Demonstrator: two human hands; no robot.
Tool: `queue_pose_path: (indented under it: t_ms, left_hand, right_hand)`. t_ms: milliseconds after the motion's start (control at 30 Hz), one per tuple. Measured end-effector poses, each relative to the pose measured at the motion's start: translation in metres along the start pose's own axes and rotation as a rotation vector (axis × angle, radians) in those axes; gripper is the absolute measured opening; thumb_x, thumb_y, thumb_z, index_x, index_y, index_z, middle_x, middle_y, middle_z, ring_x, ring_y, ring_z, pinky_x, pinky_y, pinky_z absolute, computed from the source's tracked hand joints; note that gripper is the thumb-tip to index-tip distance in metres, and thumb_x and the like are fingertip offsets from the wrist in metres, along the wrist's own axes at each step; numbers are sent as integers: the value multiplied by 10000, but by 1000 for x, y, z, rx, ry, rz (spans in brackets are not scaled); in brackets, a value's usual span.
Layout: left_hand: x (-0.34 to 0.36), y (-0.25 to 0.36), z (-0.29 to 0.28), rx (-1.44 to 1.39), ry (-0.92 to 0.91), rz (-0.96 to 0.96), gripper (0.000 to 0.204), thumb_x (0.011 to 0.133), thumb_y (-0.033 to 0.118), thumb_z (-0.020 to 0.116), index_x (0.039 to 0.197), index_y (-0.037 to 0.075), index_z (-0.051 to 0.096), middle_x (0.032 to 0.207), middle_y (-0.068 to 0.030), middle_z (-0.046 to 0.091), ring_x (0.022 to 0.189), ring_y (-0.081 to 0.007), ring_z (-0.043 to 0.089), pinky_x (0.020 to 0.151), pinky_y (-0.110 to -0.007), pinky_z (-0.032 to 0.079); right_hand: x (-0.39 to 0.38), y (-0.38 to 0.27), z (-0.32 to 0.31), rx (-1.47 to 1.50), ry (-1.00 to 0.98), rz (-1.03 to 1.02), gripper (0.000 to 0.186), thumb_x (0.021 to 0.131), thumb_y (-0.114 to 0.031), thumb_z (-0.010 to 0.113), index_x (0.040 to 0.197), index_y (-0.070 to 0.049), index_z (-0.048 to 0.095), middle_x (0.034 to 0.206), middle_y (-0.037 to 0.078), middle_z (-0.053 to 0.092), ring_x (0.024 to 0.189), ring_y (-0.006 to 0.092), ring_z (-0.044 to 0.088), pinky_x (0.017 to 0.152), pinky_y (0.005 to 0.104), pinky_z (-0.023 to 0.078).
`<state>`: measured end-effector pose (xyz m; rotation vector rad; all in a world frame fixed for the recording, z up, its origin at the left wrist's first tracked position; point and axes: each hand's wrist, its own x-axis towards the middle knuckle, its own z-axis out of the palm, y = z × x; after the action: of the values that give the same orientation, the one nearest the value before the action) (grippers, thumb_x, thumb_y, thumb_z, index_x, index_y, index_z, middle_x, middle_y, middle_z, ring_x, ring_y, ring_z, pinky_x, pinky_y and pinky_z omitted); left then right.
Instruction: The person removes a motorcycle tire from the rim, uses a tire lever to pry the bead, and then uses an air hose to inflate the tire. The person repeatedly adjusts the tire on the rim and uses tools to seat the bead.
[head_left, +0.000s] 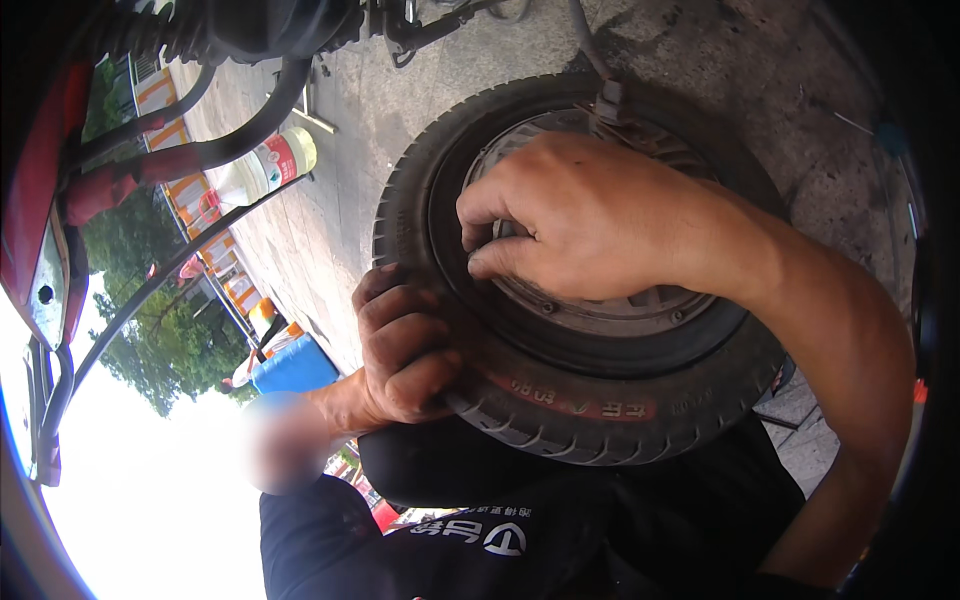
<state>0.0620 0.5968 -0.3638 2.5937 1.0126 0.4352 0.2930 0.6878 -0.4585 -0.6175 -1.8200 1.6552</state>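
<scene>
A black tyre on a grey metal wheel hub (580, 318) fills the middle, tilted in front of my black clothing. My left hand (405, 345) is closed around the left edge of the tyre (600, 405), and its fingers are darkened with grime. Coming in from the right, my right hand (590, 215) lies over the hub. Its thumb and forefinger are pinched together near the inner rim on the left side. Whatever is between those fingertips is hidden. Behind the right hand, a dark cable with a connector-like end (610, 100) meets the wheel at its far side.
Red and black vehicle parts (100, 195) with thick dark tubes overhang the left and upper left. Beyond them, a bottle of pale yellow liquid (300, 150) is on the paved ground (350, 130). Orange and white barriers (185, 190) and a blue object (293, 367) are farther back.
</scene>
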Motion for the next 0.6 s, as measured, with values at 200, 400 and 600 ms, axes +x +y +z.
queue_pose_path:
  t_ms: [200, 400, 600]
  left_hand:
    - [0, 0, -1, -4, -11, -18, 435, 812, 302, 815, 1093, 167, 512, 1059, -89, 537, 993, -336, 604, 906, -605, 469]
    - [0, -1, -5, -1, -35, -6, 413, 841, 318, 793, 1099, 168, 509, 1065, -93, 533, 997, -336, 604, 936, -619, 464]
    - [-1, -3, -9, -18, -57, 15, 558, 717, 263, 898, 1064, 136, 480, 1045, -111, 510, 989, -384, 604, 951, -643, 494]
  right_hand:
    - [4, -2, 0, 15, -44, 48, 193, 891, -185, 727, 935, 3, 728, 859, 174, 722, 837, 356, 707, 765, 450, 537]
    - [7, -5, 1, -34, -88, 95, 206, 894, -177, 716, 964, 16, 734, 894, 191, 730, 879, 363, 715, 810, 452, 551]
    - [7, -5, 0, -15, -82, 88, 196, 891, -166, 717, 964, 15, 737, 895, 193, 728, 890, 367, 712, 816, 454, 548]
